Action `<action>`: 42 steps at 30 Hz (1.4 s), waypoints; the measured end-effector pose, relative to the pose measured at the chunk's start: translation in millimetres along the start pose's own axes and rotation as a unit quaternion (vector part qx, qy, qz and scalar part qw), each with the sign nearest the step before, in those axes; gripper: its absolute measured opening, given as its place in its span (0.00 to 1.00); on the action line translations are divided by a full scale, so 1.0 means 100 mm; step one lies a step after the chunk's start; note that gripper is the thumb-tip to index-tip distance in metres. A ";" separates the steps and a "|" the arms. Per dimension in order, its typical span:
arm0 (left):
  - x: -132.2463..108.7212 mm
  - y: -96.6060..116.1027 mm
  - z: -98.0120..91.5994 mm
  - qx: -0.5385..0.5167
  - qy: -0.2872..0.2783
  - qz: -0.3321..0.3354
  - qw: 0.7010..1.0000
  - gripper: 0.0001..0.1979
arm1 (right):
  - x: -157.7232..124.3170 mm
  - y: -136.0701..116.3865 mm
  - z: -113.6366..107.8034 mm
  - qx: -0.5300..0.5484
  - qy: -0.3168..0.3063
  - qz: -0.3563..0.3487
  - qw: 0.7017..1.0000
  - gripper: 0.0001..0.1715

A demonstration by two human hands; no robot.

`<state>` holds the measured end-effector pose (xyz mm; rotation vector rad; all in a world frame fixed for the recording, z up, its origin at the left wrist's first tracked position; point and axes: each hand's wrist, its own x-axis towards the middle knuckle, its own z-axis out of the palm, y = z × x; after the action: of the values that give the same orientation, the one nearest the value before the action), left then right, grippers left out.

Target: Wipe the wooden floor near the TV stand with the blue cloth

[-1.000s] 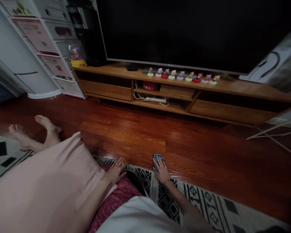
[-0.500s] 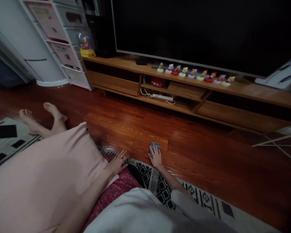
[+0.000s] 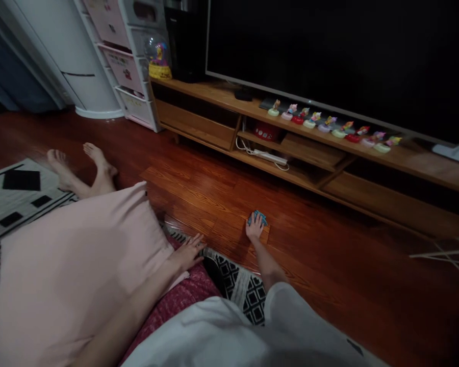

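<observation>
My right hand [image 3: 255,228] presses a crumpled blue cloth [image 3: 263,219] onto the brown wood floor [image 3: 199,193], with its fingers spread over the top. Parts of the cloth show past the fingertips; the rest is under the hand. My left hand [image 3: 191,252] lies with fingers stretched out on the dark red patterned fabric over my leg, holding nothing. Beside it, a pale pink cushion [image 3: 84,244] covers my lap and lies under the left forearm.
A low wooden TV stand [image 3: 199,130] runs along the back, carrying a large dark television [image 3: 329,61] and a row of several small figurines [image 3: 329,122]. A patterned rug [image 3: 254,300] lies beneath me. White rods [image 3: 439,257] stand at right, and a drawer unit [image 3: 139,109] at back left.
My right hand has slid forward across the floor with the blue cloth, away from the rug's edge. The left hand stays on the leg. The camera view has turned somewhat to the left.
</observation>
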<state>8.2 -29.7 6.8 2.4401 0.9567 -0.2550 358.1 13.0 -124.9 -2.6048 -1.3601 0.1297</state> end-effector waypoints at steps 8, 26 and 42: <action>0.03 -0.02 0.07 -0.038 0.010 0.007 0.999 0.27 | -0.78 -0.40 0.27 0.006 -0.037 -0.333 0.942 0.34; 0.01 0.00 0.06 -0.080 0.022 0.010 0.997 0.27 | -0.28 -0.82 0.29 0.021 -0.003 -0.137 0.990 0.35; 0.03 -0.01 0.06 -0.084 -0.003 -0.003 0.996 0.27 | -0.08 -0.01 -0.14 0.007 -0.060 -0.195 0.979 0.31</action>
<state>9.4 -30.3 0.6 2.2818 0.9429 -0.1759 355.2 5.3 -111.6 -2.2946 -1.8734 0.2355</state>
